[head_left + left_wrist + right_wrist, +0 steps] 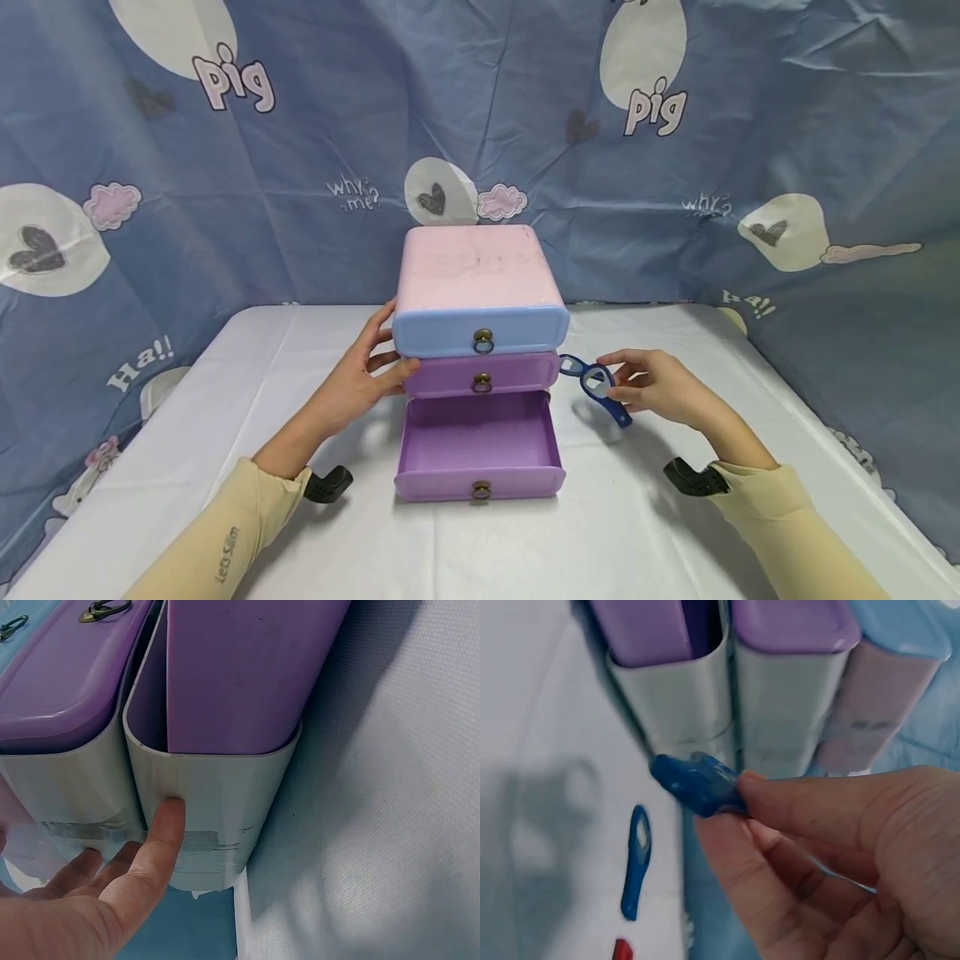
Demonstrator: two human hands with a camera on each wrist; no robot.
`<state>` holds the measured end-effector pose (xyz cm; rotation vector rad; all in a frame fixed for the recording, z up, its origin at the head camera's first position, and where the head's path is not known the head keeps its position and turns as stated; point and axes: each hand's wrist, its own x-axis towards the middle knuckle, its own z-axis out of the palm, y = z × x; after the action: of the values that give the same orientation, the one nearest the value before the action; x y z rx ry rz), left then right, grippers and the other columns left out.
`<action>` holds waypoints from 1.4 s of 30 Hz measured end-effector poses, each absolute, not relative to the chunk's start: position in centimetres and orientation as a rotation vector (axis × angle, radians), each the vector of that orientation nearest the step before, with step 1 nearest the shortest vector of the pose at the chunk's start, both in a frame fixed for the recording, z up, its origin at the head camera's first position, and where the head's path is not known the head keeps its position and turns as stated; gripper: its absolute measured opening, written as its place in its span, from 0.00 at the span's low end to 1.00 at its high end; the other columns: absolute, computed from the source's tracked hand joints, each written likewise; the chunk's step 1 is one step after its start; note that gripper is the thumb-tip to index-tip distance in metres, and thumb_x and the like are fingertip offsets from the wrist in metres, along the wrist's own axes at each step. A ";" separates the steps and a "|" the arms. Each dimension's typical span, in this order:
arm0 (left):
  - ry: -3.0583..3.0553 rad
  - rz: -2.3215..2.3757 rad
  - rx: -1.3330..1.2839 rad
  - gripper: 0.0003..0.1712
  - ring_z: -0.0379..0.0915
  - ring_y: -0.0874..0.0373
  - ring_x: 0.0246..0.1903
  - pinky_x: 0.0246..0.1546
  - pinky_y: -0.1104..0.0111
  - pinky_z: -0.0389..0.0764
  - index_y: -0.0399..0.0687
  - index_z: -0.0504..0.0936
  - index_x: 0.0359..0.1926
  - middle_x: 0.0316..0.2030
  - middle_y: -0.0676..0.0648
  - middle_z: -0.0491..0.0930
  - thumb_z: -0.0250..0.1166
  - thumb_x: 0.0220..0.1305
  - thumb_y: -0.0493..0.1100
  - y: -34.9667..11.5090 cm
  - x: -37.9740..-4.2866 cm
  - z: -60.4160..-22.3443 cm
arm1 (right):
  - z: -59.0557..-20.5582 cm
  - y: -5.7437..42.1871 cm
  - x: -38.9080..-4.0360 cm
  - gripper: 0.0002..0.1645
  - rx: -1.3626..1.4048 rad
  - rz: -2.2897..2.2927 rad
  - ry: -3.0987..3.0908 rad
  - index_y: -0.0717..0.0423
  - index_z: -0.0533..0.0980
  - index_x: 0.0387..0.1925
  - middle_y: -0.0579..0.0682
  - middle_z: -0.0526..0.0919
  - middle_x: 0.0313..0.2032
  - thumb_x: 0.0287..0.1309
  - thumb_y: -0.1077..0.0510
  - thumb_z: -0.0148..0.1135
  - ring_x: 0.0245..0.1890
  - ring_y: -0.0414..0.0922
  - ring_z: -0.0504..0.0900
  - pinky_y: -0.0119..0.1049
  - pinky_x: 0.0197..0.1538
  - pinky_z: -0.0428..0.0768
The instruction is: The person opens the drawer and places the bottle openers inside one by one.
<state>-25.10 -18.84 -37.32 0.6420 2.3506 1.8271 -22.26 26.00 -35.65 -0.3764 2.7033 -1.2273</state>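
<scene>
A small three-drawer box (472, 267) with a pink top stands mid-table. Its blue top drawer (480, 329) and purple middle drawer (480, 375) are closed. The purple bottom drawer (480, 442) is pulled out and looks empty. My left hand (384, 360) lies with straight fingers against the box's left side. In the left wrist view its fingers (161, 840) press the pale side wall (217, 795). My right hand (633, 383), just right of the box, pinches a pair of blue-framed glasses (596, 385), whose blue frame (697, 784) sits between thumb and fingers.
White cloth (615, 533) covers the table, and a blue printed curtain (750, 167) hangs behind and at both sides. A black wrist mount (330, 483) sits under each forearm. A small blue shape (636, 859) shows over the cloth in the right wrist view; what it is I cannot tell.
</scene>
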 end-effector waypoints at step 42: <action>2.333 1.841 0.617 0.53 0.59 0.31 0.79 0.59 0.45 0.86 0.85 0.43 0.85 0.82 0.36 0.51 0.68 0.78 0.47 -19.1 -24.8 -37.3 | -31.2 17.2 -19.3 0.31 -0.730 -1.245 2.643 0.64 0.78 0.69 0.53 0.89 0.42 0.66 0.64 0.73 0.42 0.42 0.91 0.32 0.43 0.90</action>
<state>-24.82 -19.12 -37.26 0.6168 2.3330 1.8408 -19.27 17.17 -31.20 -0.7297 2.6428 -1.2447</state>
